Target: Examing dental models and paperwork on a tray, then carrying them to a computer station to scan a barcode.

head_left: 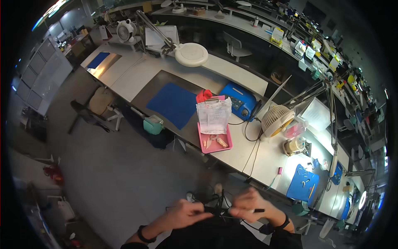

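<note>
Close in front of my body, my left hand (187, 214) is closed with its fingers pinched at the left end of a dark bundle of black cords (219, 211). My right hand (248, 204) is curled at the other end of the bundle. A short black-and-white stick-like piece (258, 210) pokes out beside the right hand; its kind is unclear. Black bands circle both wrists. Ahead on the bench sits a pink tray (230, 141), with a paper-covered clipboard (213, 116) resting across it and small pale parts at its near end.
The long white workbench (236, 159) runs from far left to lower right. On it are a blue mat (172, 103), a blue soldering-type unit (238, 101), a fan (277, 120), a magnifier lamp (191, 54) and another blue mat (302, 184) with small tools. A chair (101, 101) stands left.
</note>
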Tool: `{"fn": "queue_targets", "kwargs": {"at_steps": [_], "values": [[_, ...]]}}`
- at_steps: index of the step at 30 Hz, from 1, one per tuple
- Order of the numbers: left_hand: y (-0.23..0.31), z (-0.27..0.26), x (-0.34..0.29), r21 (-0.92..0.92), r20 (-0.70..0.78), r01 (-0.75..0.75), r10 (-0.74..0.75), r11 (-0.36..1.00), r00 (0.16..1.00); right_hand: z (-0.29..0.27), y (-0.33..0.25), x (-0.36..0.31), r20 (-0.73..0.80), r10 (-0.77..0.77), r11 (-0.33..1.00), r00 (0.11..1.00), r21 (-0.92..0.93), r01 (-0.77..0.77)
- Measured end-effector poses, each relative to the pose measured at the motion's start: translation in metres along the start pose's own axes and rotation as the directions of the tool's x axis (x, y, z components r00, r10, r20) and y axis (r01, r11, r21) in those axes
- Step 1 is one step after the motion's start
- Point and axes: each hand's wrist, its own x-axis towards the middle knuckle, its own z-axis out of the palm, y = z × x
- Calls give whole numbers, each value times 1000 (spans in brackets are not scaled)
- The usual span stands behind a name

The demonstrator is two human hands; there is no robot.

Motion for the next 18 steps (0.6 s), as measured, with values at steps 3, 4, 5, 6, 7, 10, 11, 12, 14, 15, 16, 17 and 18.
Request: {"fn": "queue_targets", "kwargs": {"at_steps": [3, 4, 5, 6, 7, 10, 11, 12, 14, 15, 16, 17, 18], "values": [[-20, -46, 9, -17, -176, 255, -254, 967, 951, -32, 12, 17, -309, 261, 963, 914, 19, -268], [-36, -52, 18, -67, -251, 312, -318, 948, 914, -37, 29, 21, -431, 347, 936, 833, 108, -334], [-59, -56, 28, -71, -256, 309, -317, 948, 913, -47, 55, 24, -477, 316, 943, 820, 65, -325], [-88, -55, 42, -75, -388, 244, -254, 967, 886, -58, 83, 26, -520, 288, 945, 804, 17, -327], [-110, -51, 55, -71, -519, 189, -198, 979, 832, -63, 114, 30, -590, 226, 952, 775, -35, -304], [-161, -54, 99, 48, -476, 329, -268, 943, 838, -88, 177, 61, -669, 101, 953, 736, -147, -264], [-172, -51, 112, 43, -479, 335, -274, 941, 834, -92, 196, 71, -668, 97, 963, 738, -123, -238], [-185, -49, 127, 79, -477, 355, -277, 931, 834, -96, 215, 85, -664, 90, 973, 742, -101, -208], [-197, -42, 147, 93, -476, 396, -309, 914, 824, -103, 235, 117, -642, -1, 964, 766, -203, -169], [-201, -42, 159, 128, -477, 407, -304, 904, 825, -105, 241, 131, -620, -92, 942, 780, -308, -133], [-206, -42, 170, 162, -478, 415, -297, 895, 827, -109, 245, 147, -572, -134, 936, 809, -341, -86], [-209, -41, 179, 125, -455, 430, -333, 894, 826, -114, 257, 156, -533, -172, 921, 829, -385, -56], [-213, -36, 188, 106, -455, 440, -350, 891, 819, -118, 270, 163, -491, -208, 905, 846, -425, -24]]}}
